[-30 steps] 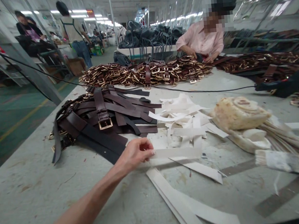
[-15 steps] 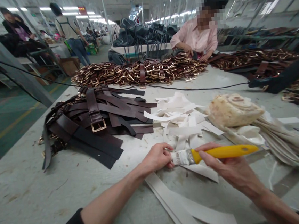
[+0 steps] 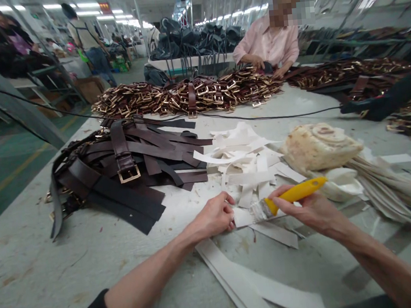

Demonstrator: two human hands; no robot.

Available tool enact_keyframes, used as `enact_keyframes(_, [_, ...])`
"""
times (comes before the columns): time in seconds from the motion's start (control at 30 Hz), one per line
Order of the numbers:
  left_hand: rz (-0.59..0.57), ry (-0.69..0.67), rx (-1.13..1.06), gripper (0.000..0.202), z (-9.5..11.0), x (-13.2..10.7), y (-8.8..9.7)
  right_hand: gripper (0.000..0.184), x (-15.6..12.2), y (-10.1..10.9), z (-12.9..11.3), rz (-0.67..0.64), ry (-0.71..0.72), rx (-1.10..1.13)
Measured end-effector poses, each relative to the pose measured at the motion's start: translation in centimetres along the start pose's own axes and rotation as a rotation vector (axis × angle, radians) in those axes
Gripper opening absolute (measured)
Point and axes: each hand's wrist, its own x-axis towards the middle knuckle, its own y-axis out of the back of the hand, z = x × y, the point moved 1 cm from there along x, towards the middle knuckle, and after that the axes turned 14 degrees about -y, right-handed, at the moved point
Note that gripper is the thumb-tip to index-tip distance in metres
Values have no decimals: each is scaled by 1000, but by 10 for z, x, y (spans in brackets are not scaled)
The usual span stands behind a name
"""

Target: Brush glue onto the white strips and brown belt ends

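The left hand [image 3: 214,216] lies low on the table [image 3: 39,274] with its fingers curled together, the thumb and fingertips pinching the near end of a white strip [image 3: 240,217] and pressing it flat against the surface. The strip runs out to the right from those fingertips, so its free length lies between the two hands. The right hand [image 3: 309,207] is closed around the yellow handle of a brush [image 3: 290,196], fingers wrapped under it and thumb on top; the handle tilts up and to the right, and the pale, paste-caked bristles meet the strip just beside the left fingertips (whether they press down or only touch it cannot be told). Behind the strip sits a loose heap of white offcuts [image 3: 248,152], with a crusted, cream-coloured lump [image 3: 318,146] to its right. A pile of dark brown belts [image 3: 128,170] spreads to the left, well apart from the hands. Longer white bands [image 3: 245,280] lie nearer the body. At the far edge a person in a pink shirt [image 3: 271,43] works over a heap of buckles [image 3: 186,96].
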Motion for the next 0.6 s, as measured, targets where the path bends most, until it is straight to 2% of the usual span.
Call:
enact_keyframes(0.2, [-55, -46, 36, 20, 4, -4, 2, 30, 7, 69, 48, 248, -168, -95])
enact_keyframes(0.27, [-81, -63, 15, 16, 16, -8, 6, 31, 2, 88, 59, 336, -215, -113])
enact_keyframes(0.37, [-88, -88, -102, 14, 47, -15, 22, 30, -13, 108, 68, 472, -313, -152])
enact_keyframes(0.43, [-18, -127, -158, 20, 72, -13, 38, 31, -24, 115, 70, 499, -396, -150])
enact_keyframes(0.5, [103, -173, -140, 20, 92, -5, 57, 30, -33, 119, 72, 529, -455, -122])
enact_keyframes(0.6, [340, -234, 109, 21, 98, 10, 82, 27, -40, 118, 79, 605, -418, -68])
